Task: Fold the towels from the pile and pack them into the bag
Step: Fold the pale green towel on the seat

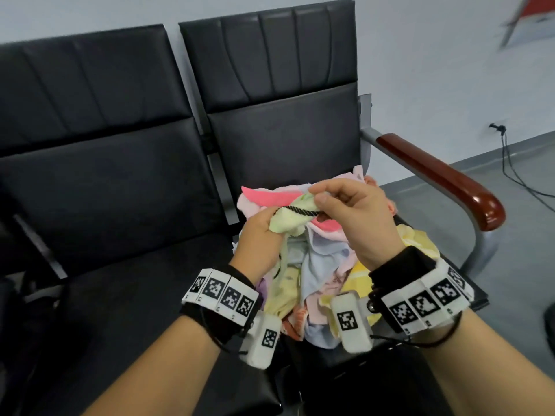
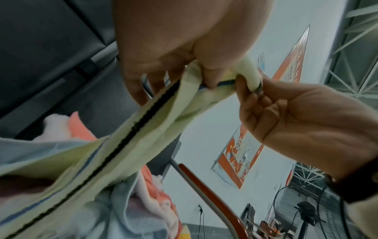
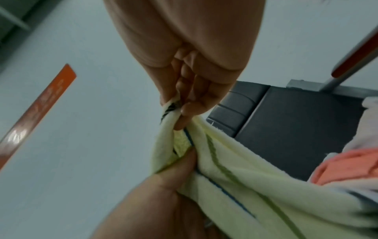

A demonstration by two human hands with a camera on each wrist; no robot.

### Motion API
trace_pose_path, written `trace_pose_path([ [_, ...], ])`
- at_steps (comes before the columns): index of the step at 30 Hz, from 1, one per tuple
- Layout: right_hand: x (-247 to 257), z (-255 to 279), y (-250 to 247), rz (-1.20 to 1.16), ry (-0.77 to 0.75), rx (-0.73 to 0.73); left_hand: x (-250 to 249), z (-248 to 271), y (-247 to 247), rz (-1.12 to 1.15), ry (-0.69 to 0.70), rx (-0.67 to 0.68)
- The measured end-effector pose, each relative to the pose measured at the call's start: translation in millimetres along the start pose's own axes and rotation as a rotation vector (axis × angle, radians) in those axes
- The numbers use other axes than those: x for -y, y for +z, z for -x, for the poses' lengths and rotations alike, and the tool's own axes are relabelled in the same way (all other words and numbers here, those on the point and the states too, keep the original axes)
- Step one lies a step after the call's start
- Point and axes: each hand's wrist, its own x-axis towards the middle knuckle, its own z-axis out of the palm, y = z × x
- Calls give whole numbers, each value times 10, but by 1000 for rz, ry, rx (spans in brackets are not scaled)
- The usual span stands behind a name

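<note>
A pale yellow-green towel point(image 1: 288, 221) with thin green and blue stripes is held up between both hands, above the pile of coloured towels point(image 1: 318, 274) on the right-hand seat. My left hand point(image 1: 270, 219) grips the bunched towel from below. My right hand point(image 1: 318, 195) pinches its edge between thumb and forefinger. A black twisted cord point(image 1: 300, 210) runs along the towel between the hands; the left wrist view shows this cord point(image 2: 131, 134) lying down the towel point(image 2: 155, 122). In the right wrist view, the fingertips point(image 3: 184, 116) pinch the towel point(image 3: 255, 177) close to the left thumb.
The pile sits on a black padded bench seat point(image 1: 300, 139); a second seat point(image 1: 120, 205) lies to the left. A red-brown wooden armrest point(image 1: 444, 178) on a metal frame borders the right side. Cables point(image 1: 516, 172) trail over the grey floor beyond.
</note>
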Motion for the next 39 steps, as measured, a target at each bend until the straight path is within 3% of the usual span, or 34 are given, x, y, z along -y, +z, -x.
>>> trace_pose_path([
  [7,782,-67,336,-110,-268,27,-953,42,-540,96,192,-117],
  [11,942,38,537,-62,-276,135,-1227,228,-870,170,168,-125],
  [17,508,347,834,322,-250,161,-1000,659,-1155,156,42,-71],
  [21,140,443,980,422,-217,211,-857,894,-1274,113,38,-17],
  [27,-421,486,1194,553,-5,486,-758,1141,-1634,102,19,-80],
  [33,-790,589,1390,878,111,669,-668,1371,-2190,198,27,-280],
  [36,-755,643,1573,842,78,592,-589,1455,-2362,257,-12,-383],
  [39,-511,736,1851,644,-116,517,-586,1516,-2472,307,0,-434],
])
